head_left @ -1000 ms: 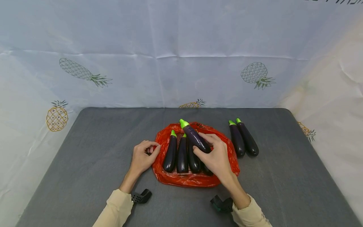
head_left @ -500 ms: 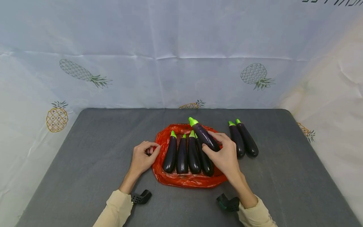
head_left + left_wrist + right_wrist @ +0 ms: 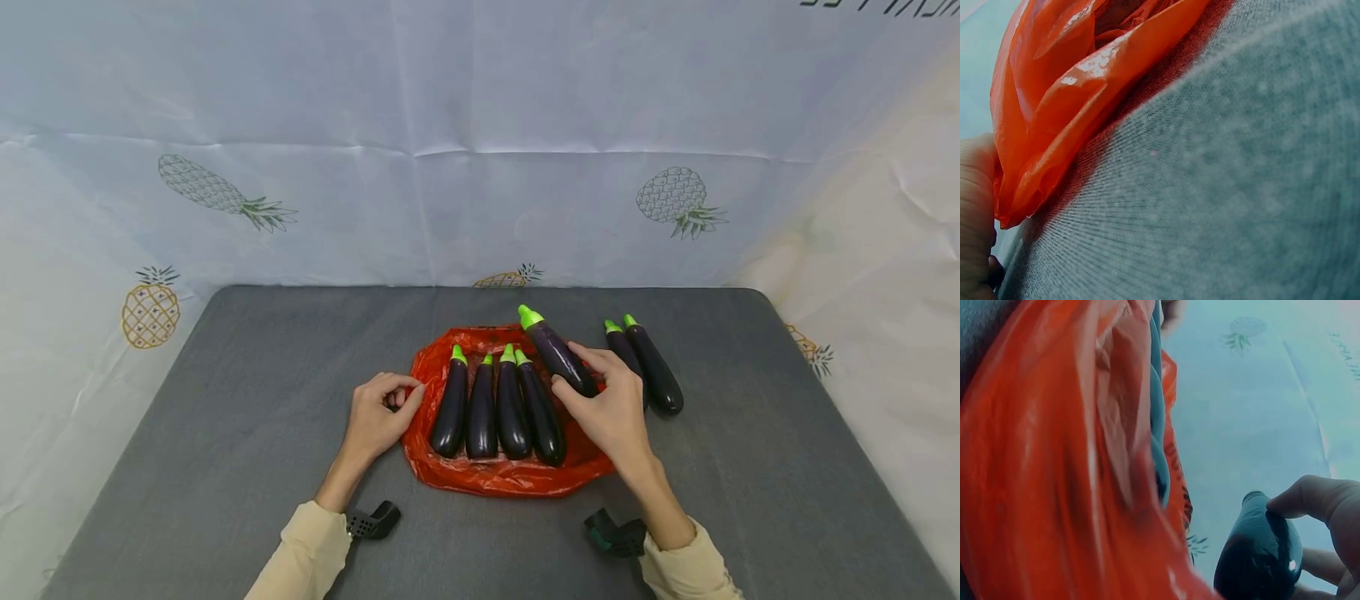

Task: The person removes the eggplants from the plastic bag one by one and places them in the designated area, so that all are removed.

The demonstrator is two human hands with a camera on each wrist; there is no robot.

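Note:
In the head view a red plastic bag (image 3: 510, 482) lies spread on the table with several eggplants (image 3: 482, 412) side by side in it, green caps pointing away. My left hand (image 3: 378, 414) pinches the bag's left rim; the left wrist view shows the bunched red plastic (image 3: 1054, 125) at the thumb. My right hand (image 3: 606, 404) grips another eggplant (image 3: 557, 354) between thumb and fingers, held tilted over the bag's right side, its cap toward the back left. In the right wrist view that eggplant (image 3: 1257, 550) hangs beside the bag's red wall (image 3: 1054, 462).
Two more eggplants (image 3: 655, 371) lie on the grey table (image 3: 750, 483) right of the bag, one partly hidden by my right hand. A white cloth with pineapple prints (image 3: 480, 100) hangs behind the table. Black wrist mounts (image 3: 375, 521) sit at both wrists.
My right hand has carried its eggplant rightward, from above the row to the bag's right side, uncovering the eggplants beneath. My left hand stays at the rim.

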